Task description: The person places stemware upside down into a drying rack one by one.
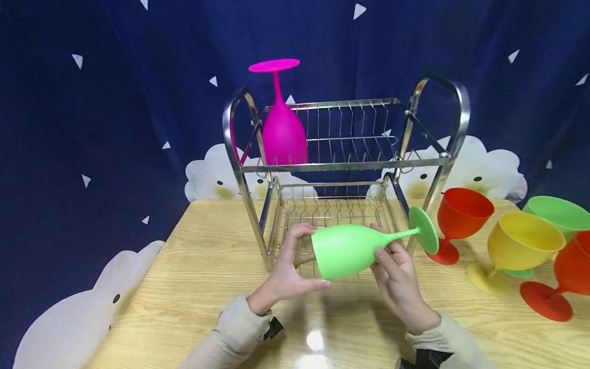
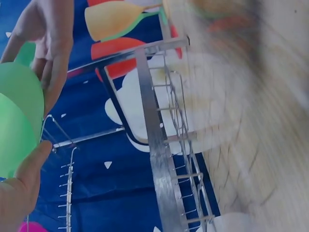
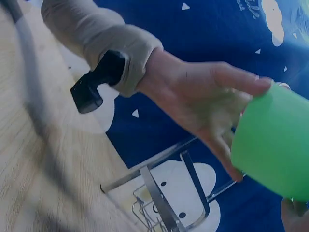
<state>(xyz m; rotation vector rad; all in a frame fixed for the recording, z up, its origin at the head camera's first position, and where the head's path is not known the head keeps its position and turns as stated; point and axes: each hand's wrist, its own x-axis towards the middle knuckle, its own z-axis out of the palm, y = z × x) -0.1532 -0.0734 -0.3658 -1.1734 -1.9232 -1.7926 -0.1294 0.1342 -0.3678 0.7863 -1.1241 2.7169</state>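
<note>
A light green plastic goblet is held sideways above the table, its mouth to the left and its round foot to the right. My left hand spans the rim, thumb below and fingers above. With thumb and fingers my right hand grips the lower bowl near the stem. Behind them stands a two-tier metal dish rack. A magenta goblet rests upside down at the left end of its upper tier. In the right wrist view, the green goblet partly hides the fingers behind it.
Right of the rack stand upright goblets: a red one, a yellow one, a green one and another red one cut by the frame edge. A dark blue curtain hangs behind the wooden table.
</note>
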